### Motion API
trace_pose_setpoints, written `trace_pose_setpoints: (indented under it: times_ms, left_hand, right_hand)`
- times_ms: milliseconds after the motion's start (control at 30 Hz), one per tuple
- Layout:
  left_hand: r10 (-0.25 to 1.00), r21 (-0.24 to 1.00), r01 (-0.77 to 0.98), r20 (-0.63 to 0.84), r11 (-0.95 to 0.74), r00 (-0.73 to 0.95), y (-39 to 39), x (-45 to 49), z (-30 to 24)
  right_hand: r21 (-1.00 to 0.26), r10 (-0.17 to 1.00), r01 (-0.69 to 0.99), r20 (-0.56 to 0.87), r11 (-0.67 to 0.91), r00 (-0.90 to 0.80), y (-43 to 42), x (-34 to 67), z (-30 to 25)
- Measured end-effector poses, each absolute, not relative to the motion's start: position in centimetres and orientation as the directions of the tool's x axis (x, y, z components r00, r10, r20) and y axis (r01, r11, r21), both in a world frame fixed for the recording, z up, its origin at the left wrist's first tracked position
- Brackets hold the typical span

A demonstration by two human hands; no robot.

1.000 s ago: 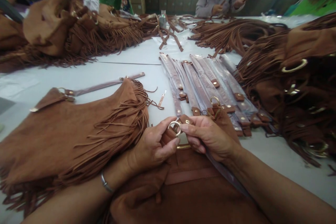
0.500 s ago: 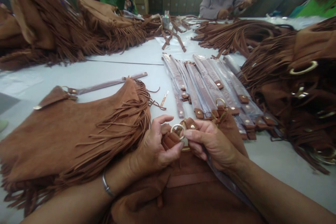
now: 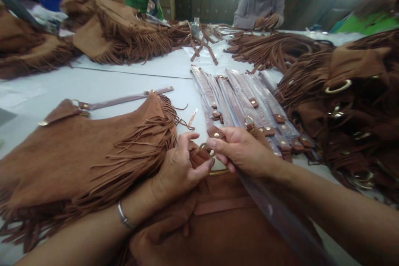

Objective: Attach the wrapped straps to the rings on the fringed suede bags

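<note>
Brown strap (image 3: 215,133), right hand (image 3: 243,149) pinching; bag (image 3: 232,224) beneath

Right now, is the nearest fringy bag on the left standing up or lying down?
Lying down: the fringed bag rests broad side up on the white table, beside the left hand.

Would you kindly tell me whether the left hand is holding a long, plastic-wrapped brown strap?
No, the right hand grips the long, plastic-wrapped brown strap near its riveted end.

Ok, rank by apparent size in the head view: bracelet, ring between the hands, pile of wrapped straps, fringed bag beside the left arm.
1. Fringed bag
2. Pile of wrapped straps
3. Bracelet and ring, unranked: the ring is partly hidden.
</note>
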State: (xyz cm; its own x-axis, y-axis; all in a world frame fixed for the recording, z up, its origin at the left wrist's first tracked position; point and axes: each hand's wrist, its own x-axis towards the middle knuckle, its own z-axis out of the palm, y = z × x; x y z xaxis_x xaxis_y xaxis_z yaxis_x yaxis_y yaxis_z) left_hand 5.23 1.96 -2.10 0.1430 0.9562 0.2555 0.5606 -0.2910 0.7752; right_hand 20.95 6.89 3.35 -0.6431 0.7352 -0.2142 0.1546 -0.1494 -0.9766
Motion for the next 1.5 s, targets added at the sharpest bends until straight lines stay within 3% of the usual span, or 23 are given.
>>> trace_pose_setpoints:
  times_ms: [67, 167, 233, 333, 400, 467, 533, 600, 667, 767, 900, 1033, 1100, 1200, 1300, 1400, 1500]
  left_hand:
    - [0.966, 0.706, 0.665, 0.241, -0.243, 0.097, 1.9, 5.4, -2.0]
    - [0.951, 0.619, 0.722, 0.22, -0.31, 0.219, 1.7, 5.4, -1.6]
    - [0.926, 0.626, 0.686, 0.195, -0.371, 0.323, 1.6, 5.3, -1.3]
    - [0.871, 0.621, 0.642, 0.144, -0.449, 0.47, 1.6, 4.9, -1.0]
    - [0.845, 0.626, 0.617, 0.134, -0.477, 0.518, 1.7, 4.7, -0.9]
    - [0.867, 0.669, 0.594, 0.16, -0.446, 0.471, 1.7, 4.7, -1.1]
    - [0.911, 0.708, 0.586, 0.219, -0.395, 0.349, 1.7, 4.8, -1.5]
    - [0.922, 0.711, 0.587, 0.289, -0.387, 0.258, 1.6, 5.0, -1.8]
    - [0.908, 0.7, 0.578, 0.319, -0.419, 0.272, 1.6, 5.1, -2.1]
    - [0.893, 0.745, 0.512, 0.264, -0.428, 0.364, 1.8, 4.9, -2.0]
    - [0.834, 0.789, 0.416, 0.207, -0.452, 0.512, 2.3, 4.2, -1.6]
    - [0.771, 0.763, 0.413, 0.169, -0.497, 0.614, 2.5, 3.9, -1.4]
    - [0.808, 0.765, 0.432, 0.189, -0.478, 0.558, 2.3, 4.1, -1.6]
    - [0.89, 0.733, 0.523, 0.26, -0.435, 0.375, 1.9, 4.7, -1.8]
    - [0.882, 0.646, 0.6, 0.349, -0.472, 0.317, 1.5, 5.1, -2.1]
    - [0.851, 0.619, 0.585, 0.377, -0.525, 0.365, 1.4, 5.0, -2.1]
    - [0.839, 0.668, 0.523, 0.325, -0.53, 0.436, 1.8, 4.6, -1.9]
  right_hand:
    - [-0.972, 0.862, -0.018, -0.198, -0.233, -0.466, 5.4, 20.3, 2.2]
    - [-0.923, 0.856, -0.125, -0.278, -0.364, -0.436, 4.7, 20.5, 1.0]
    - [-0.93, 0.797, -0.025, -0.3, -0.366, -0.525, 5.5, 21.3, 1.2]
    - [-0.951, 0.683, 0.2, -0.31, -0.237, -0.661, 6.9, 22.6, 2.5]
    - [-0.951, 0.62, 0.259, -0.308, -0.171, -0.721, 7.1, 22.8, 3.2]
    - [-0.966, 0.673, 0.21, -0.254, -0.148, -0.694, 6.2, 22.5, 3.1]
    - [-0.981, 0.807, 0.082, -0.192, -0.176, -0.558, 4.6, 22.0, 2.3]
    - [-0.963, 0.884, -0.058, -0.215, -0.262, -0.414, 3.1, 21.8, 1.1]
    - [-0.922, 0.872, -0.124, -0.296, -0.368, -0.39, 2.4, 22.0, 0.3]
    - [-0.912, 0.807, -0.03, -0.345, -0.408, -0.48, 3.4, 22.7, 0.4]
    - [-0.958, 0.724, 0.137, -0.282, -0.254, -0.63, 6.1, 23.3, 1.9]
    - [-0.952, 0.609, 0.247, -0.306, -0.181, -0.731, 6.4, 23.3, 2.4]
    - [-0.967, 0.699, 0.183, -0.254, -0.176, -0.669, 5.3, 23.1, 1.7]
    - [-0.96, 0.867, -0.095, -0.193, -0.264, -0.46, 3.2, 22.4, 0.0]
    - [-0.867, 0.878, -0.309, -0.25, -0.391, -0.407, 2.1, 22.0, -1.2]
    - [-0.814, 0.806, -0.291, -0.321, -0.503, -0.497, 2.4, 22.3, -1.2]
    - [-0.876, 0.795, -0.143, -0.336, -0.461, -0.506, 3.6, 23.2, -0.5]
